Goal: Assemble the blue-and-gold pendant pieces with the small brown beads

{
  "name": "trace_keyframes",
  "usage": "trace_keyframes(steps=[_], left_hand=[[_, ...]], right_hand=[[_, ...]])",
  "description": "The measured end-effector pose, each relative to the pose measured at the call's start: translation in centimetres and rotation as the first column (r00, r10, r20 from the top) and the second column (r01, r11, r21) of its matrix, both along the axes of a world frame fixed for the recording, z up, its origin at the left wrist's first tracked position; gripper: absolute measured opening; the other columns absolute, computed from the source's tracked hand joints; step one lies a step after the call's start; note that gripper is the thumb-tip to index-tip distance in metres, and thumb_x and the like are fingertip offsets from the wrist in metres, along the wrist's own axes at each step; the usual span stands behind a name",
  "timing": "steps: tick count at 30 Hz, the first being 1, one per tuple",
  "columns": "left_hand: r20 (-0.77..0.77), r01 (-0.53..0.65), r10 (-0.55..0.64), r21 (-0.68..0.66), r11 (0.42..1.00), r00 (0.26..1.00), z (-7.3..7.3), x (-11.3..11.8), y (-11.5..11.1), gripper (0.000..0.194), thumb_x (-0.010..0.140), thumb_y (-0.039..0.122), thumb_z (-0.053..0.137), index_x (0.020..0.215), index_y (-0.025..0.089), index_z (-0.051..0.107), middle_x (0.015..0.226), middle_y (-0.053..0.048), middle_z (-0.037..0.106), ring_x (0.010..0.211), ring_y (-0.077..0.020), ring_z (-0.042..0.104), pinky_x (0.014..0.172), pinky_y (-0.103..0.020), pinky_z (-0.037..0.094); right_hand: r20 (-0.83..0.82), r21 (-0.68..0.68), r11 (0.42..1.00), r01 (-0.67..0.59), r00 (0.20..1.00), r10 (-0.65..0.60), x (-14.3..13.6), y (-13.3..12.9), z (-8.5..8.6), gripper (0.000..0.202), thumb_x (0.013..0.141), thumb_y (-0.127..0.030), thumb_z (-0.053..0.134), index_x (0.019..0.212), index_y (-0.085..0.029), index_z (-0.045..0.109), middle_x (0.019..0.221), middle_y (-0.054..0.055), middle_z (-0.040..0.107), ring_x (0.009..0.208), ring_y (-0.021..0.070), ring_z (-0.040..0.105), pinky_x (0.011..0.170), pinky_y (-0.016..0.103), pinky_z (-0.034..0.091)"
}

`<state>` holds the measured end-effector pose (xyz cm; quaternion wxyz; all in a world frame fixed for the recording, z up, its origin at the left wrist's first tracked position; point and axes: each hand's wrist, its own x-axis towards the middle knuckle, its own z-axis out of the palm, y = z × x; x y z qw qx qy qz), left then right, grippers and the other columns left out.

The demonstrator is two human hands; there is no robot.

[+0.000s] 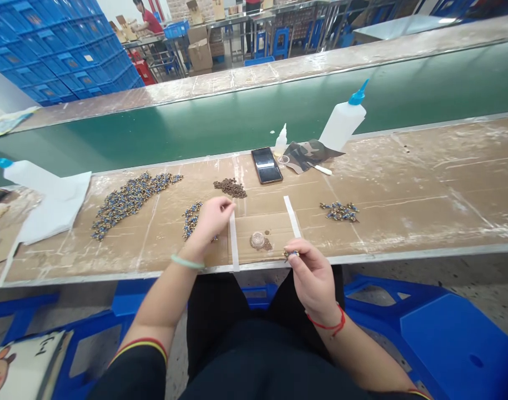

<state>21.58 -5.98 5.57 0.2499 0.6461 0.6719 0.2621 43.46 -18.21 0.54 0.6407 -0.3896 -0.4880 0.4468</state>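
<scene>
My left hand (213, 218), with a pale green bangle at the wrist, hovers by a white tape strip (234, 239). Its fingertips are pinched together; whatever is in them is too small to make out. Partly hidden behind that hand lies a small pile of blue-and-gold pieces (191, 214). Near the table's front edge, my right hand (314, 272) grips a small blue-and-gold metal piece (290, 254) between thumb and fingers. Between the hands sits a small round clear dish (257, 240) beside some brown bits (268, 244). Just beyond my left hand is a heap of small brown pieces (231, 188).
A large blue-and-gold heap (129, 200) lies left, a smaller pile (339, 211) right. Behind are a phone (267, 165), a small dropper bottle (281, 140), a white-handled tool (322, 169) and a large white bottle (343, 125). Another bottle (33, 178) rests left. A person (149, 22) is far off.
</scene>
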Motion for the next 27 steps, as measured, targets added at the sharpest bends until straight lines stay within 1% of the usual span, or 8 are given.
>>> trace_keyframes(steps=[2, 3, 4, 6, 10, 17, 22, 27], left_hand=[[-0.128, -0.072, 0.069, -0.018, 0.997, 0.989, -0.6, -1.4, 3.3, 0.015, 0.085, 0.025, 0.069, 0.072, 0.019, 0.072, 0.083, -0.01, 0.077, 0.09, -0.0279, 0.07, 0.089, -0.038, 0.054], [-0.176, -0.096, 0.09, -0.025, 0.995, 0.98, -0.9, -1.8, 4.5, 0.013, 0.084, 0.022, 0.068, 0.073, 0.019, 0.073, 0.085, -0.011, 0.078, 0.092, -0.0289, 0.07, 0.091, -0.038, 0.054], [-0.219, -0.112, 0.103, -0.028, 0.993, 0.97, -1.2, -2.0, 5.4, 0.012, 0.084, 0.02, 0.068, 0.074, 0.018, 0.075, 0.088, -0.012, 0.079, 0.093, -0.0296, 0.071, 0.091, -0.039, 0.054], [-0.285, -0.127, 0.114, -0.026, 0.992, 0.952, -1.8, -1.9, 6.4, 0.013, 0.085, 0.021, 0.067, 0.08, 0.018, 0.078, 0.094, -0.013, 0.081, 0.097, -0.0306, 0.072, 0.092, -0.039, 0.054], [-0.368, -0.124, 0.112, -0.011, 0.992, 0.923, -2.4, -0.9, 7.0, 0.014, 0.087, 0.023, 0.067, 0.087, 0.019, 0.081, 0.101, -0.014, 0.082, 0.104, -0.0314, 0.073, 0.094, -0.038, 0.055], [-0.435, -0.09, 0.074, -0.017, 0.996, 0.897, -2.3, -0.5, 7.7, 0.02, 0.085, 0.016, 0.063, 0.091, 0.017, 0.082, 0.106, -0.017, 0.082, 0.107, -0.0333, 0.073, 0.095, -0.04, 0.055], [-0.426, -0.062, 0.05, -0.015, 0.998, 0.904, -2.0, -0.8, 7.3, 0.018, 0.086, 0.019, 0.064, 0.09, 0.019, 0.081, 0.104, -0.015, 0.081, 0.105, -0.0314, 0.073, 0.095, -0.038, 0.055], [-0.369, -0.058, 0.034, -0.054, 0.997, 0.929, -1.5, -1.9, 6.8, 0.014, 0.087, 0.024, 0.067, 0.083, 0.019, 0.079, 0.095, -0.012, 0.081, 0.094, -0.0278, 0.072, 0.086, -0.036, 0.056]], right_hand=[[-0.001, -0.001, 1.0, 0.006, 1.0, -0.006, 0.0, 0.0, 0.0, 0.011, 0.097, -0.036, 0.071, 0.097, -0.027, 0.078, 0.087, 0.004, 0.07, 0.081, 0.0191, 0.065, 0.071, 0.032, 0.055], [0.002, 0.001, 1.0, 0.008, 1.0, -0.008, 0.0, 0.0, 0.0, 0.011, 0.097, -0.037, 0.071, 0.096, -0.027, 0.078, 0.087, 0.004, 0.07, 0.081, 0.019, 0.065, 0.07, 0.032, 0.055], [0.006, 0.0, 1.0, 0.011, 1.0, -0.011, 0.0, 0.0, 0.0, 0.012, 0.097, -0.037, 0.072, 0.096, -0.027, 0.078, 0.086, 0.004, 0.07, 0.08, 0.0189, 0.065, 0.07, 0.032, 0.055], [0.017, -0.007, 1.0, 0.02, 1.0, -0.02, -0.1, -0.1, 0.0, 0.014, 0.096, -0.039, 0.072, 0.095, -0.027, 0.078, 0.084, 0.004, 0.07, 0.077, 0.0188, 0.065, 0.067, 0.032, 0.055], [0.012, -0.029, 0.999, 0.041, 0.999, -0.041, 0.0, -0.1, -0.1, 0.015, 0.095, -0.04, 0.073, 0.094, -0.026, 0.078, 0.085, 0.005, 0.07, 0.077, 0.0188, 0.064, 0.067, 0.032, 0.054], [0.008, -0.032, 0.997, 0.064, 0.998, -0.064, 0.2, -0.1, -0.3, 0.012, 0.095, -0.037, 0.073, 0.095, -0.026, 0.079, 0.085, 0.004, 0.07, 0.077, 0.0178, 0.063, 0.067, 0.03, 0.053], [0.013, -0.049, 0.997, 0.067, 0.998, -0.066, 0.1, -0.1, -0.3, 0.014, 0.095, -0.038, 0.073, 0.095, -0.026, 0.079, 0.084, 0.004, 0.069, 0.076, 0.018, 0.062, 0.066, 0.03, 0.053], [0.017, -0.048, 0.996, 0.072, 0.997, -0.072, 0.2, -0.1, -0.4, 0.015, 0.094, -0.04, 0.073, 0.094, -0.025, 0.079, 0.083, 0.004, 0.068, 0.075, 0.018, 0.062, 0.065, 0.03, 0.052]])
